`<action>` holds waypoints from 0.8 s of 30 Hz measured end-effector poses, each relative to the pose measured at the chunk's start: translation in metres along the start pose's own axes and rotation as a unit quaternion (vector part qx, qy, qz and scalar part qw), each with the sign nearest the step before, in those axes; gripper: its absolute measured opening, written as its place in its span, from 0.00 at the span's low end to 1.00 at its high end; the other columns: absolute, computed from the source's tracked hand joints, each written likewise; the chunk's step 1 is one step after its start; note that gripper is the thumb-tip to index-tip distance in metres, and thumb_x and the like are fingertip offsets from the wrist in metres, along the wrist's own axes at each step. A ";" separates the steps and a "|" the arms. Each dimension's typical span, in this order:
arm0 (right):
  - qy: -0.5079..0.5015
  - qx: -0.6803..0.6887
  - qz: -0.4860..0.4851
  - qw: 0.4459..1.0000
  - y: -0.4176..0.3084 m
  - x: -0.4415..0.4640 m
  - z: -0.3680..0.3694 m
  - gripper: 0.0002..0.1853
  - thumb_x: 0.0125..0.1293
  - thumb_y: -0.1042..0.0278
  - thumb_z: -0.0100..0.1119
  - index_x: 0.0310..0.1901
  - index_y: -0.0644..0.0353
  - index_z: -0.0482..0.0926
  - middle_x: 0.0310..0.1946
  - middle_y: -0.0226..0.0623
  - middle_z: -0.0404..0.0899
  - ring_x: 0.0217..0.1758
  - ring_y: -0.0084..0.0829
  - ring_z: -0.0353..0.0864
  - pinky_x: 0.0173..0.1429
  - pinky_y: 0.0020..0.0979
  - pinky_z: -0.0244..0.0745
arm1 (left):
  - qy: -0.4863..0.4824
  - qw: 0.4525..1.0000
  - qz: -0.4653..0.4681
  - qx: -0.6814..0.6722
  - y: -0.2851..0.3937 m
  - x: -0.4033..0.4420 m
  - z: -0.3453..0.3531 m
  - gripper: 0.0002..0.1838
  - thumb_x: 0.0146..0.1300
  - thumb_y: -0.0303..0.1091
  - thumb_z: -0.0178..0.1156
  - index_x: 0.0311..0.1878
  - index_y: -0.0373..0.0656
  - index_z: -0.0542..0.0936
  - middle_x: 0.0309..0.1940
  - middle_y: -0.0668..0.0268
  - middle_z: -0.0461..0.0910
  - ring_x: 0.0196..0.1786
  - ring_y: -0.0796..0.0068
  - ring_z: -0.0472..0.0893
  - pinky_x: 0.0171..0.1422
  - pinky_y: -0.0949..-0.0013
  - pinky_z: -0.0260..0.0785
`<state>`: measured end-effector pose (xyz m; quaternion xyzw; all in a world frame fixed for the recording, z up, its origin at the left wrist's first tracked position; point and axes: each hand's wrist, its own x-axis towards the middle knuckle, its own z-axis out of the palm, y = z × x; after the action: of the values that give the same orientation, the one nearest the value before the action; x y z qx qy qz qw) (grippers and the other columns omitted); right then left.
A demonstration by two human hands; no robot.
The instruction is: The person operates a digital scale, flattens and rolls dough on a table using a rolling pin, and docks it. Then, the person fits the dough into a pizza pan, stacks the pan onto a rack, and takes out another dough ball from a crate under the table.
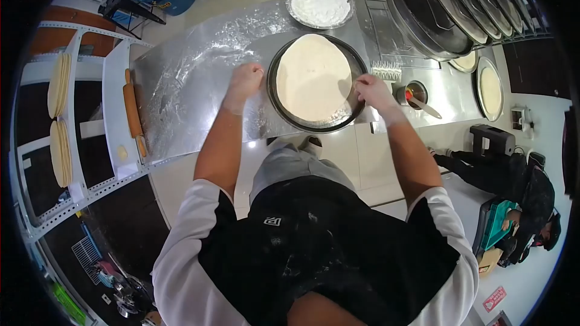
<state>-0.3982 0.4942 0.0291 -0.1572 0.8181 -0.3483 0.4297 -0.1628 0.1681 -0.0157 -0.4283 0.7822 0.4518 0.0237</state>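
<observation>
A flattened sheet of pale dough [314, 78] lies in a round dark pan [273, 99] on the metal table. It covers most of the pan, leaving some of the bottom bare at the lower right. My left hand [246, 79] is just left of the pan, fingers curled closed; what they hold, if anything, is hidden. At the pan's right rim is my right hand [371, 89], its fingertips pinched together at the dough's edge. Whether dough is between them is too small to tell.
A bowl of flour [320, 6] stands behind the pan. A spiked roller [386, 71], a metal cup [412, 93] and stacked pans [423, 12] are on the right. The rolling pin [132, 111] lies at the left. Another person [525, 187] is at the far right.
</observation>
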 end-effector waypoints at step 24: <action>-0.028 -0.354 -0.062 0.933 -0.089 0.058 0.074 0.18 0.70 0.61 0.60 0.55 0.62 0.83 0.45 0.47 0.87 0.46 0.51 0.85 0.53 0.48 0.80 | 0.041 0.880 0.464 0.096 0.066 0.043 0.022 0.16 0.60 0.31 0.67 0.52 0.46 0.88 0.49 0.59 0.85 0.49 0.57 0.84 0.55 0.59 0.76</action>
<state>-0.3751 0.3667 0.0291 -0.3589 0.8646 -0.0573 0.3468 -0.2437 0.1707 -0.0016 -0.0307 0.9310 0.3160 -0.1800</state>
